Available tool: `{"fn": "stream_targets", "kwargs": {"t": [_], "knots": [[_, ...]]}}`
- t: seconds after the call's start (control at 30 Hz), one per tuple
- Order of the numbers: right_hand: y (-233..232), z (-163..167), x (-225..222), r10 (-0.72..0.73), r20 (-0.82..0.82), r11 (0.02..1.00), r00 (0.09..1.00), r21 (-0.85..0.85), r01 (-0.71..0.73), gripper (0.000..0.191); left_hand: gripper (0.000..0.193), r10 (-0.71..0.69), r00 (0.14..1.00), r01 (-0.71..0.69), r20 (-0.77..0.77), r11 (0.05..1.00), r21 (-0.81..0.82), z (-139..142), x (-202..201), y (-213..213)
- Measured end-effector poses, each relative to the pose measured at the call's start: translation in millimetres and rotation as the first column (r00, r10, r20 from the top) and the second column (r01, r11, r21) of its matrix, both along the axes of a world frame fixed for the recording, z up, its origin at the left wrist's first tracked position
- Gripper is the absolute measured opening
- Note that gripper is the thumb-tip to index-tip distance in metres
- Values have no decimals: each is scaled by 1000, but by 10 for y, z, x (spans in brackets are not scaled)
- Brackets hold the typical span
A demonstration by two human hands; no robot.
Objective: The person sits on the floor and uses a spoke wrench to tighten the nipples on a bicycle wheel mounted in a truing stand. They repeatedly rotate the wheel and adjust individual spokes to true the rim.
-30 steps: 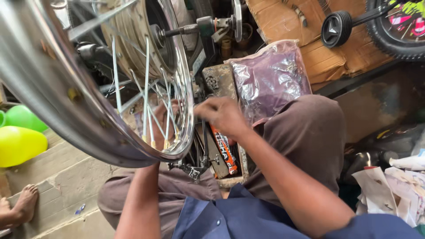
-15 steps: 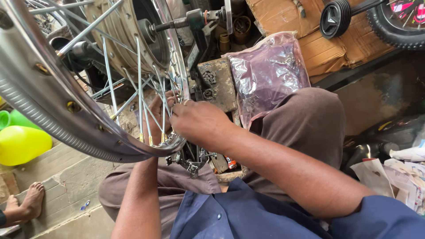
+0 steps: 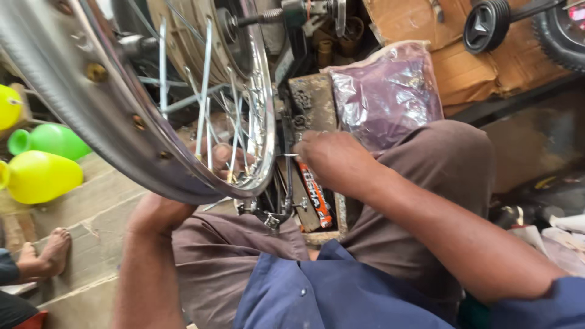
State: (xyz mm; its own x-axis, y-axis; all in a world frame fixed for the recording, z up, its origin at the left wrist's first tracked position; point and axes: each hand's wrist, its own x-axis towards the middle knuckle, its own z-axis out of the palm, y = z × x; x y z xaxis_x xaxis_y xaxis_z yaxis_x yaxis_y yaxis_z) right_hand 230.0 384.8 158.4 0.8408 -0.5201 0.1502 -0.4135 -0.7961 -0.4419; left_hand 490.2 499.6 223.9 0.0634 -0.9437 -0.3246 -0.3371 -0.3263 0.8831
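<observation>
At upper left the wheel rim [image 3: 109, 116] and its spokes [image 3: 204, 122] shine silver, beside yellow [image 3: 39, 176] and green [image 3: 55, 141] balloons at the left edge, a purple plastic bag [image 3: 387, 94] at upper centre, brown trousers [image 3: 451, 183] in mid-frame, a blue shirt [image 3: 341, 292] at bottom, and tan cardboard [image 3: 475, 67] at top right.

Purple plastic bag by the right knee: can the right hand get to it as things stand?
Probably yes. The right hand sits just below and left of the purple plastic bag, with nothing visible between them. The spoked wheel lies to the hand's left, off that path. The fingertips seem to pinch something small; what, I can't tell.
</observation>
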Motion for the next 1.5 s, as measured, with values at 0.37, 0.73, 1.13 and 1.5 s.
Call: {"fn": "stream_targets", "kwargs": {"t": [0.37, 0.73, 1.13, 1.5], "knots": [[41, 667, 111, -12, 375, 972, 927, 223, -78, 10, 27, 169, 981, -178, -93, 978, -108, -1105, -53, -167], [41, 692, 327, 101, 302, 982, 948, 124, -144, 15, 28, 78, 993, -42, 85, 930, -366, -1571, 225, -224], [183, 630, 469, 144, 127, 980, 981, -156, -124, 10, 47, 135, 991, -115, 4, 864, -491, -1687, 170, -85], [179, 565, 255, 117, 499, 990, 859, -123, -63, 22, 48, 209, 961, -221, -180, 974, -52, -541, -109, 24]]}}
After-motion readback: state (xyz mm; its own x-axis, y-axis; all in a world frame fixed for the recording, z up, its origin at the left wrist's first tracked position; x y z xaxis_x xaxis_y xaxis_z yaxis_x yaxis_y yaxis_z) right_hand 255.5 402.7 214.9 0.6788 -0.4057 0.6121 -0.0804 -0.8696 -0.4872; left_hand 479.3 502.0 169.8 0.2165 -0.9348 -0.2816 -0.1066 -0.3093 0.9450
